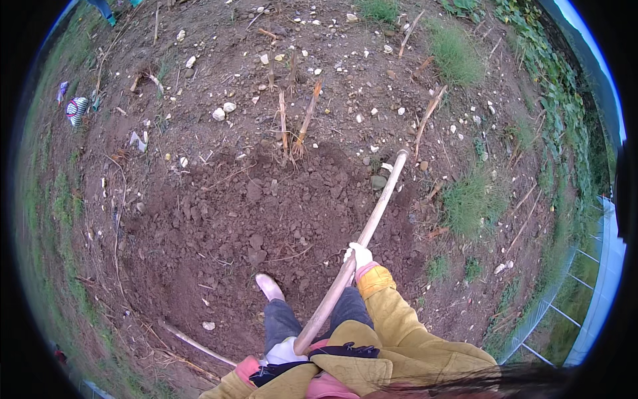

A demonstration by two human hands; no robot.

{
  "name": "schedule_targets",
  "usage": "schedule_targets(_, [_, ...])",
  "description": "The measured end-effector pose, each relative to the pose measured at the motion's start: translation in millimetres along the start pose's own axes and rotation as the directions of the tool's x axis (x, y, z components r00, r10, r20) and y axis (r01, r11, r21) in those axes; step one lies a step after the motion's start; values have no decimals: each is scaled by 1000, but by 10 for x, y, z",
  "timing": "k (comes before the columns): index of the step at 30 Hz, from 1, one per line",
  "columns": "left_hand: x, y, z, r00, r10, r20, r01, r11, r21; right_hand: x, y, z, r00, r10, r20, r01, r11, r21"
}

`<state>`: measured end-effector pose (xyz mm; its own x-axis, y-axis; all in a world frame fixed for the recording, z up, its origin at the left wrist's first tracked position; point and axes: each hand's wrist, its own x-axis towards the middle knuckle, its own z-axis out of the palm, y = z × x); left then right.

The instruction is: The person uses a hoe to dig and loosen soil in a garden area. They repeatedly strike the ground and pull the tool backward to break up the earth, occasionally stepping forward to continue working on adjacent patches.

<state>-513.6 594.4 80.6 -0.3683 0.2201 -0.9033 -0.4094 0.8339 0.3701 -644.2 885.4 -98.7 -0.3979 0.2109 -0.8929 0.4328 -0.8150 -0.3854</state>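
A long, thick wooden tool handle (374,215) slants from my waist up to the right, over dug soil. Partway along it, my right hand (360,254), in a white glove, is closed round the wood. My left hand (283,352), also white-gloved, holds the near end at my waist; my sleeve and jacket partly hide it. At the far end the handle finishes in a rounded tip, and no blade can be made out there. Loose brown clods (254,219) lie before me, with my light-coloured boot (269,287) at their near side.
Dry cut plant stalks (309,114) stand with bared roots beyond the dug soil. White stones (219,114) dot the ground. Grass tufts (473,202) grow at right, near a pale-blue roofed structure (600,279). A striped item (77,110) lies far left; a stick (197,343) lies lower left.
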Motion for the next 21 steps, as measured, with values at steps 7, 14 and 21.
schedule_targets(7, [-989, -1262, -234, 956, -251, -150, 283, 921, 267, -502, 1597, -224, 869, 488, -84, -473, 867, 156])
schedule_targets(14, [-530, -1407, 73, 994, -8, -105, 39, 953, 299, 125, 1494, -1088, 922, 377, -91, -375, 926, 39])
schedule_targets(21, [607, 103, -154, 940, 249, -234, -207, 960, 191, -484, -1101, -43, 926, -365, -97, 366, 931, -2])
